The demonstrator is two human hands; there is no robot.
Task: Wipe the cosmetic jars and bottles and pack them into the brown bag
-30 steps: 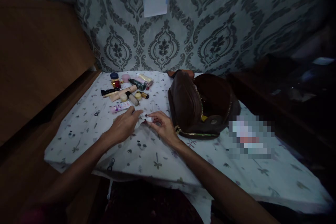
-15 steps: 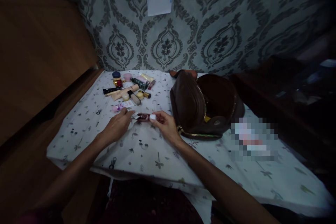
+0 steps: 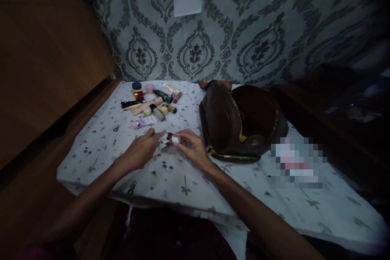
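Low over the table, a small reddish-brown bottle with a white cap [image 3: 176, 139] lies sideways between my hands. My right hand [image 3: 191, 146] pinches it at the cap end, thumb and fingers closed. A crumpled white tissue [image 3: 163, 139] covers the other end of the bottle. My left hand [image 3: 140, 148] presses that tissue against it with closed fingers. Just beyond my left hand is a white and pink tube with a purple print [image 3: 144, 122]. Part of the bottle's body is hidden by the tissue and fingers.
Several cosmetics lie at the back left, among them a beige tube [image 3: 146, 106], a dark green tube [image 3: 162, 96] and a blue-lidded jar [image 3: 137, 86]. An open brown bag [image 3: 219, 124] stands right of my hands. A blurred-out item [image 3: 297, 164] lies farther right on the patterned tablecloth [image 3: 183, 178].
The tissue has slid along the bottle toward the cap, covering more of its body, as my left hand shifted right. My right hand keeps hold of the cap end. The view has shifted slightly.
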